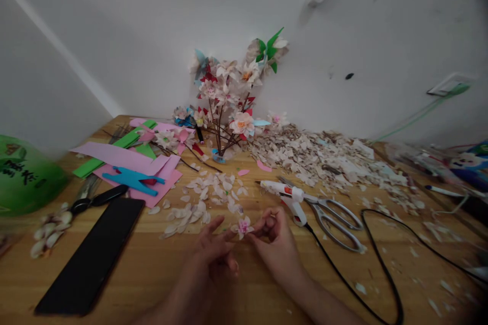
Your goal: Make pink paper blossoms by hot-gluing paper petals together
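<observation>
Between my two hands is a small flower [244, 227] with pale petals and a pink centre. My right hand [276, 244] pinches its right side between thumb and fingertips. On the other side, my left hand [211, 251] has its fingers apart, with fingertips close to the flower's left edge; whether they touch it I cannot tell. Loose pale petals [190, 216] lie just beyond my left hand. A white hot glue gun [284, 190] and silver-handled scissors [335, 221] rest on the table to the right of my right hand.
Branches with handmade flowers [229, 96] stand against the wall. A large heap of pale shells [305, 155] spreads right of them. Coloured sheets [122, 160], a black phone [93, 256], garlic-like pieces [51, 231] and a green container [28, 175] are leftward. A black cord [375, 254] loops at right.
</observation>
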The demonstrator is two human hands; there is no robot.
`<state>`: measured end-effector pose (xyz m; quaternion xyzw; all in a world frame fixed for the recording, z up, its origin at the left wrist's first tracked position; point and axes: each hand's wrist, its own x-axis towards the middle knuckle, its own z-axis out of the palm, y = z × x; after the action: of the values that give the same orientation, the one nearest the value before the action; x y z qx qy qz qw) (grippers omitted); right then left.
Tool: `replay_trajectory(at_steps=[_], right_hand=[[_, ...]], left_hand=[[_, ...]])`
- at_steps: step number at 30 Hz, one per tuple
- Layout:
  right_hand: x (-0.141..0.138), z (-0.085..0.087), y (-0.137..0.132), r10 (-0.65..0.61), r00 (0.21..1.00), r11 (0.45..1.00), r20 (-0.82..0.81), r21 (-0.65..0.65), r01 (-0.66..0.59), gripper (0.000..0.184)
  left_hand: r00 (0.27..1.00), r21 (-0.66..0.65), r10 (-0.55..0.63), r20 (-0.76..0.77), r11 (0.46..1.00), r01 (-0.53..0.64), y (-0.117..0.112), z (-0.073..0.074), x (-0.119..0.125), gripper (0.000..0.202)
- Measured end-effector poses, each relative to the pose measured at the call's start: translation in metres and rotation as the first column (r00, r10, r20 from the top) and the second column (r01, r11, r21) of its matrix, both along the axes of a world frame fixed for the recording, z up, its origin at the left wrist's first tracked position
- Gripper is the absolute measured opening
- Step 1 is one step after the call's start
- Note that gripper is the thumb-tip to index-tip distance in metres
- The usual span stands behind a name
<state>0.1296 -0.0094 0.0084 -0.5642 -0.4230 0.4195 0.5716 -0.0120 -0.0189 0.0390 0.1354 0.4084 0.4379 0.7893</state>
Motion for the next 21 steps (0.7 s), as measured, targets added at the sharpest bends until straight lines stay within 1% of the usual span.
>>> replay_trajectory(at_steps=[4, 8, 12, 15, 18, 21], right_hand=[[0.0, 0.001, 0.002, -0.01, 0.999, 1.0, -0.054, 0.003, 0.01, 0.038], [0.002, 0.002, 0.006, -0.04, 0.99, 0.999, -0.135, 0.009, 0.041, 0.043], [0.004, 0.002, 0.008, -0.059, 0.987, 0.998, -0.15, 0.005, 0.061, 0.043], [0.003, 0.002, 0.007, -0.079, 0.992, 0.996, -0.098, 0.021, 0.081, 0.04], [0.003, 0.0, 0.005, -0.098, 0.995, 0.993, -0.009, 0.059, 0.099, 0.037], [0.004, -0.003, 0.001, -0.102, 0.988, 0.988, 0.116, 0.128, 0.087, 0.032]], left_hand=[[0.999, -0.039, 0.012, 0.051, 0.999, -0.01, 0.001, 0.001, -0.003, 0.058], [0.998, 0.006, -0.004, 0.062, 1.0, 0.004, 0.002, 0.002, -0.006, 0.065], [0.994, 0.03, -0.05, 0.1, 0.998, 0.047, 0.0, 0.005, -0.007, 0.064], [0.99, -0.022, -0.038, 0.135, 0.999, 0.041, 0.0, 0.008, -0.007, 0.061], [0.982, -0.119, 0.018, 0.186, 0.993, 0.005, 0.001, 0.012, -0.008, 0.056], [0.969, -0.223, 0.076, 0.234, 0.974, -0.022, 0.004, 0.013, -0.009, 0.049]])
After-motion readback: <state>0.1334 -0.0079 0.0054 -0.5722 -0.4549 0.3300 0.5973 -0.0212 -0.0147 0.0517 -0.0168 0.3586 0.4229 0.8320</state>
